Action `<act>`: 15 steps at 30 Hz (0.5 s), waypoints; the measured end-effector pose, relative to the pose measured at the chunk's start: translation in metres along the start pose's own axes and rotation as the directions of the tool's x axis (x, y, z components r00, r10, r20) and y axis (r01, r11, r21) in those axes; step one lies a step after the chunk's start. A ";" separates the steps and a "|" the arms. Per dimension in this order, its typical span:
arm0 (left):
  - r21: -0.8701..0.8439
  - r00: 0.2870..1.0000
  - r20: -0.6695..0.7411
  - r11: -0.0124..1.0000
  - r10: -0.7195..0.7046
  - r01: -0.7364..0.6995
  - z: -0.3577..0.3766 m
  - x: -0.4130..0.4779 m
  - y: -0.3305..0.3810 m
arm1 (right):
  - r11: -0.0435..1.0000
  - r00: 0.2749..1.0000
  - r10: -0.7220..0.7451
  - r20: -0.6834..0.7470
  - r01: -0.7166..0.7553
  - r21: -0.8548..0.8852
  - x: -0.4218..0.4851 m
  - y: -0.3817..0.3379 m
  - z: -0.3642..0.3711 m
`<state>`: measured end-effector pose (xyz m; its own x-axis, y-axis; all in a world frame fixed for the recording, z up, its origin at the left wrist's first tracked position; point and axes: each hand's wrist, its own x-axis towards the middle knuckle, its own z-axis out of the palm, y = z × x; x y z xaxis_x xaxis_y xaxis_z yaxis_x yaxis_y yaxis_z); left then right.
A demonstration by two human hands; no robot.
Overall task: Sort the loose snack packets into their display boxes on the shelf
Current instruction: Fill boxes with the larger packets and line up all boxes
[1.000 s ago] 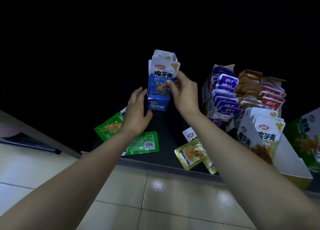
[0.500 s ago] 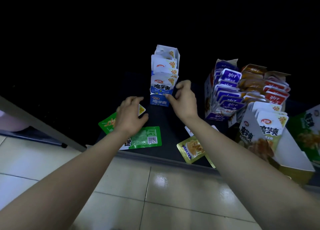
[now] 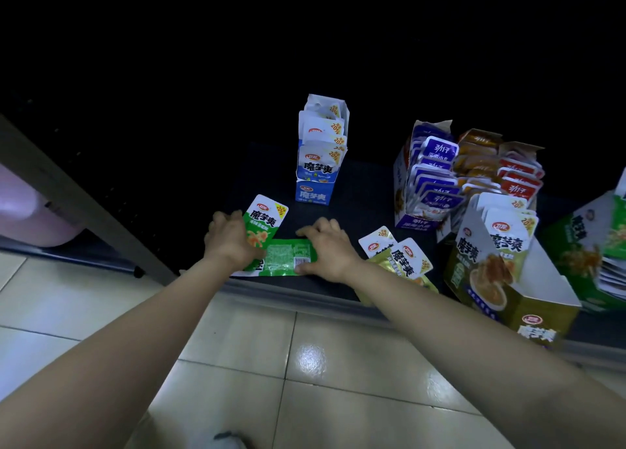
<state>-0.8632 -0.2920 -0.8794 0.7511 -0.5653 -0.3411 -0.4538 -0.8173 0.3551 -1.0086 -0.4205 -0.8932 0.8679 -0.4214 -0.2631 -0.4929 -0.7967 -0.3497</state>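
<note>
Both hands have dropped from the blue box (image 3: pixel 316 174) to the shelf (image 3: pixel 359 191) front, the left hand (image 3: pixel 233 238) curling its fingers (image 3: pixel 222 219) round a green packet (image 3: pixel 266 223) and the right hand (image 3: pixel 330 252) pinching a flipped green packet (image 3: pixel 288 257), likely gathering both for the green box (image 3: pixel 582 255).

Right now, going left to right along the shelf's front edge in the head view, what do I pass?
Left hand → flipped green packet → right hand → loose olive packets → olive display box → green display box.
</note>
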 end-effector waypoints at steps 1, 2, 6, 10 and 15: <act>-0.063 1.000 0.009 0.998 0.000 0.000 -0.001 0.000 0.000 | 1.000 1.000 0.025 0.009 -0.025 0.009 0.002 0.001 -0.004; -0.135 1.000 0.009 0.991 0.000 0.001 -0.003 -0.001 0.001 | 0.999 0.999 0.044 0.026 -0.044 0.010 0.004 0.002 -0.008; -0.339 0.992 -0.113 0.937 0.054 -0.089 -0.003 0.003 0.006 | 0.962 0.990 0.104 0.091 -0.123 0.245 0.004 0.015 -0.023; -0.571 0.986 -0.156 0.820 -0.060 -0.041 0.002 0.006 0.015 | 0.812 0.976 0.211 0.048 -0.202 0.547 -0.006 0.037 -0.047; -0.725 0.987 -0.012 0.681 -0.162 0.103 0.006 0.002 0.023 | 0.580 0.934 0.300 -0.193 -0.018 0.815 -0.026 0.047 -0.067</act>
<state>-0.8754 -0.3123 -0.8772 0.8206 -0.4238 -0.3835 0.1163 -0.5331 0.8380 -1.0505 -0.4755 -0.8425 0.6752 -0.7160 -0.1771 -0.3517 -0.1014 -0.9306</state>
